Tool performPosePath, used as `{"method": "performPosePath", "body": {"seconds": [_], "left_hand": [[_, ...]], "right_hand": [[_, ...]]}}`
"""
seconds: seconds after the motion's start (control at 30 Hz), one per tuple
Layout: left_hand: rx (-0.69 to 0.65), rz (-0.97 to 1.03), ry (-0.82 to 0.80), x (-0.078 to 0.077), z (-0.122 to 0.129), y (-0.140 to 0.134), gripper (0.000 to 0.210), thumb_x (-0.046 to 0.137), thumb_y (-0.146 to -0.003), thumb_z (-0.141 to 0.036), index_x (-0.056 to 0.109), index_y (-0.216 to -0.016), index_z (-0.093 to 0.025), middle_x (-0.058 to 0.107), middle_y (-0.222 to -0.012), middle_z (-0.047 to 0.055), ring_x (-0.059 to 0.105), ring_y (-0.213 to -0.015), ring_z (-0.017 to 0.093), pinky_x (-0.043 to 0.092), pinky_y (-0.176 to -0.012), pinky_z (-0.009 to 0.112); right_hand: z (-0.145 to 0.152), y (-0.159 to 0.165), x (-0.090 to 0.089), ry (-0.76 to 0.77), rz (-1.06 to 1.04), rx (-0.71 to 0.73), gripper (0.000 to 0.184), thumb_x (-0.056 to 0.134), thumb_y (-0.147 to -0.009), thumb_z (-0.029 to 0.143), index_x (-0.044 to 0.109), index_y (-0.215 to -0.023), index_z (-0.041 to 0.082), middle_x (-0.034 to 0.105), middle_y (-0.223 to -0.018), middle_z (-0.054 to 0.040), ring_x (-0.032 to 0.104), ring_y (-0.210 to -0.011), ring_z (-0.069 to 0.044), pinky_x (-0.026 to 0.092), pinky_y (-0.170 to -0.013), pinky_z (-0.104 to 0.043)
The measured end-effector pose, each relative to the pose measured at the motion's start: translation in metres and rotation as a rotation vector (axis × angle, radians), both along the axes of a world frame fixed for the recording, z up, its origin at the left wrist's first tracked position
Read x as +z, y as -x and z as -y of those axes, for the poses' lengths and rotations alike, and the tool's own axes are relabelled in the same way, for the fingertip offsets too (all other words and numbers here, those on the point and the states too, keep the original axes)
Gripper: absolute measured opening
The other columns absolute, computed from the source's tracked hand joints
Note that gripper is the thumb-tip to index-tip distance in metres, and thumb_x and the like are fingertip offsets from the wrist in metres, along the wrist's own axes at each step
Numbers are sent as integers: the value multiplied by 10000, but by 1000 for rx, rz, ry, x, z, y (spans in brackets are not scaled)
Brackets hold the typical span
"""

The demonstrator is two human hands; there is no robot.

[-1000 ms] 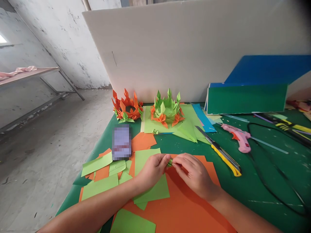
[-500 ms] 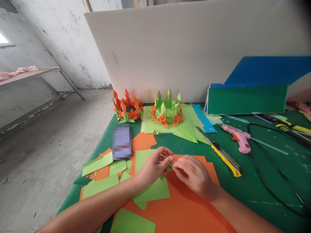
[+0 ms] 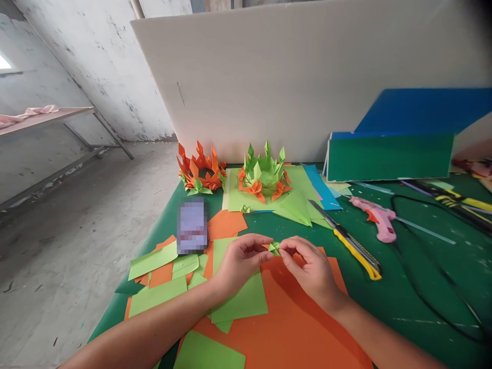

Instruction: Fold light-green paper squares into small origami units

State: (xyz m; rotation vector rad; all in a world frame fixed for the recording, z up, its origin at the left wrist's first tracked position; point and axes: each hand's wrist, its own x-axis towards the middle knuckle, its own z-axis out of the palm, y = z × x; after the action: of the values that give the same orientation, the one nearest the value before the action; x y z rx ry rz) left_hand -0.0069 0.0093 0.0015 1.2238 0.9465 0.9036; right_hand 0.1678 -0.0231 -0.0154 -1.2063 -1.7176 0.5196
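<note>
A small folded piece of green paper (image 3: 274,248) is held up between my two hands, above the orange paper sheet (image 3: 303,318). The fingertips of my left hand (image 3: 246,256) pinch its left end. From the other side, my right hand (image 3: 307,269) grips its right end between thumb and fingers. Beneath my left hand lies a light green paper sheet (image 3: 246,294). Farther back stand an orange folded-paper crown (image 3: 192,171) with green flowers and a green folded-paper crown (image 3: 265,171) with orange flowers.
Right of my hands lie a yellow utility knife (image 3: 355,251), its blade extended, and a pink glue gun (image 3: 378,218) with a black cord. Paper pieces (image 3: 157,294) and a blurred phone-like rectangle (image 3: 192,225) are at left. A green board (image 3: 390,159) stands behind.
Both hands have shifted slightly, and the fingers have opened out around the folded green paper. It now shows more plainly between the fingertips.
</note>
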Motion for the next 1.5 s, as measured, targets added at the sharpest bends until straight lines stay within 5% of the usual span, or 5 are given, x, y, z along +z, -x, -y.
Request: {"method": "performPosePath", "body": {"seconds": [0.57, 0.87, 1.03, 1.27, 1.5], "left_hand": [[-174, -98, -38, -2, 4, 2, 377, 610, -839, -464, 733, -1039, -170, 622, -674, 31, 577, -624, 138, 515, -634, 291], [-194, -69, 10, -7, -4, 3, 334, 536, -893, -406, 612, -1114, -168, 604, -714, 19, 586, -675, 141, 481, -666, 292], [23, 60, 34, 0, -20, 6, 228, 617, -838, -340, 617, -1010, -191, 672, -1000, 56, 598, -792, 128, 466, -762, 280], [211, 267, 263, -1, -30, 15, 359, 707, -738, -155, 605, -1070, -248, 652, -1159, 32, 581, -1135, 190, 394, -966, 299], [253, 477, 217, -6, -38, 19, 568, 658, -765, -65, 507, -1272, -273, 622, -1255, 39, 479, -1310, 177, 337, -1081, 283]], "right_hand": [[1, -6, 1, -445, 453, 48, 163, 500, -889, 77, 551, -872, 231, 627, -725, -31, 584, -668, -180, 476, -621, -313], [-6, -8, -2, -124, 170, 103, 100, 507, -941, 198, 596, -970, 231, 654, -882, -50, 624, -852, -193, 529, -729, -317], [-15, -20, -4, -110, 98, -177, 251, 522, -934, 315, 566, -1169, 238, 618, -1165, -102, 564, -1112, -263, 476, -932, -434], [-29, -36, -20, -36, 364, -357, 383, 480, -930, 440, 589, -1223, 219, 447, -1427, -142, 426, -1309, -334, 396, -1028, -526], [-32, -39, -33, 59, 483, -387, 529, 429, -930, 517, 534, -1324, 179, 321, -1530, -155, 328, -1382, -377, 354, -1068, -569]]}}
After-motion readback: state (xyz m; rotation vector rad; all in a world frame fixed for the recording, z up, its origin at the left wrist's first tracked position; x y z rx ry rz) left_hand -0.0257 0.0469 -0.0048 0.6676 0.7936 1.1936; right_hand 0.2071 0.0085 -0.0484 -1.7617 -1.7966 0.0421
